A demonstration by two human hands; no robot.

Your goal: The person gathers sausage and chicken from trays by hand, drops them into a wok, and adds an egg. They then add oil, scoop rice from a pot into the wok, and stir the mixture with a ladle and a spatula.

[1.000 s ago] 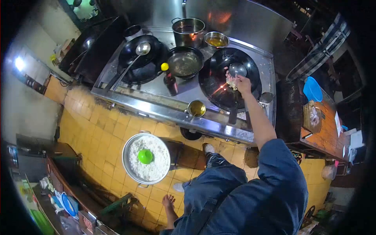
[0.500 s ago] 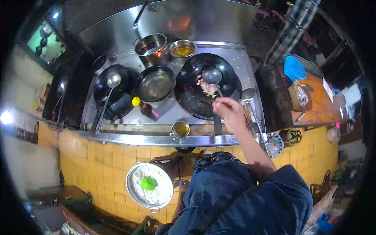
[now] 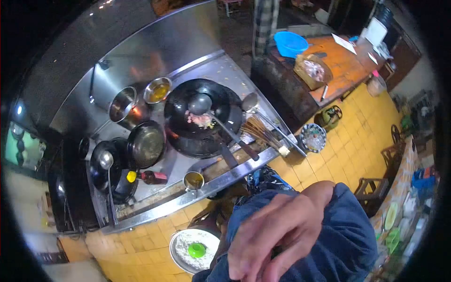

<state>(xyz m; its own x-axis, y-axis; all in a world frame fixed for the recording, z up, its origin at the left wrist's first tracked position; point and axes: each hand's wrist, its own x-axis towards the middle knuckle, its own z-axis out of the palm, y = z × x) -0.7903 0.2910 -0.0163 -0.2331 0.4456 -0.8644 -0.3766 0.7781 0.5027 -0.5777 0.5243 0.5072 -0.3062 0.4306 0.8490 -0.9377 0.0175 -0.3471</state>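
My right hand (image 3: pixel 282 230) is raised close to the camera, in front of my blue shirt. Its fingers are loosely bent downward with a gap beside the thumb, and nothing shows in them; the fingertips are partly cut off below. My left hand is out of sight. Beyond my right hand, a ladle (image 3: pixel 199 104) rests in the black wok (image 3: pixel 188 144), its handle leaning over the rim toward me. Beside the ladle's bowl lie small pinkish-white food pieces (image 3: pixel 202 121). A bamboo wok brush (image 3: pixel 260 131) and another ladle (image 3: pixel 250 100) lie right of the wok.
Left on the stove are a frying pan (image 3: pixel 146 144), a tall pot (image 3: pixel 123 109), a bowl of yellow liquid (image 3: pixel 158 90) and a yellow-capped bottle (image 3: pixel 152 177). A small metal cup (image 3: pixel 193 180) sits at the front edge. Below stands a rice pot (image 3: pixel 174 254) holding a green bowl (image 3: pixel 197 250).
My right hand has let go of the ladle and come back toward the camera. The ladle stays in the wok. The view has turned, tilting the stove and bringing more of the right side in.
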